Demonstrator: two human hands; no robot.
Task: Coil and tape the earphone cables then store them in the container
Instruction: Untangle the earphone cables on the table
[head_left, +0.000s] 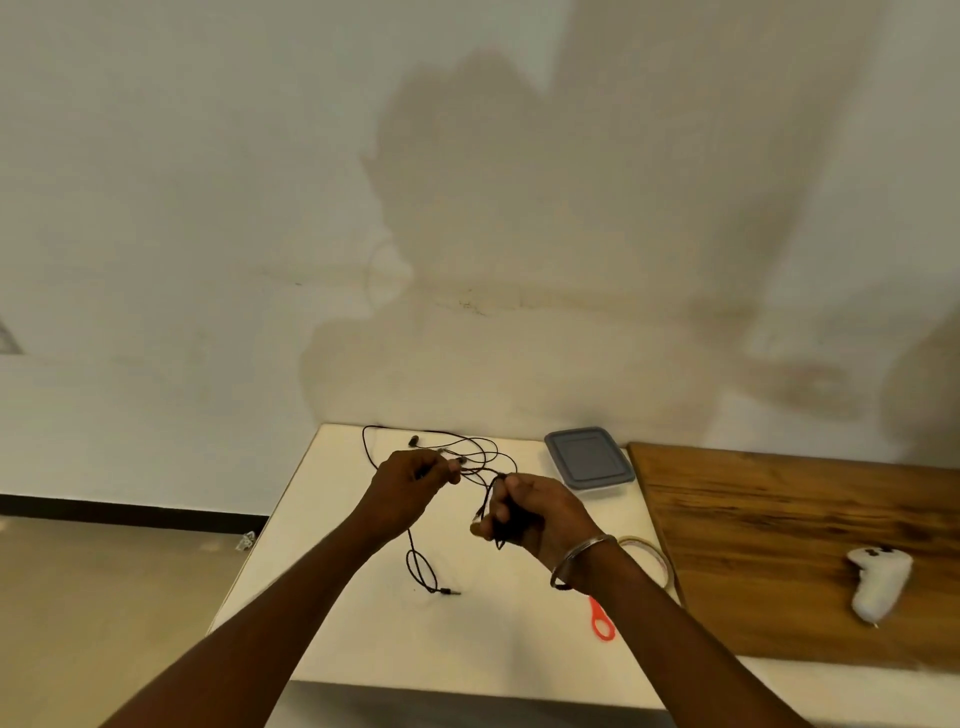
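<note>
From my remote feed, both hands are up over the middle of the white desk (337, 597), working the black earphone cable (501, 522). The left hand (410, 483) has its fingers curled, pinching a strand between thumb and fingertips. The right hand (530, 512) is closed round a dark bunch of the same cable, with a metal bangle (582, 558) on its wrist.

Between the hands and beyond them, loose loops of cable spread toward the desk's far edge, where one earbud (414, 441) lies on the surface. Another strand drops from the left hand toward the near side, makes a small loop and ends in the jack plug (451, 591), flat on the desk.

The container (589, 457), with its grey lid on, sits at the far right corner of the desk, apart from the cable. A tape roll (652, 558) lies at the right edge, partly hidden behind the right wrist. Nearer me an orange loop handle (601, 621) pokes out from under the right forearm; I cannot tell what it belongs to.

A wooden board (779, 519) adjoins the desk's right edge, with a white game controller (880, 582) on it.
</note>
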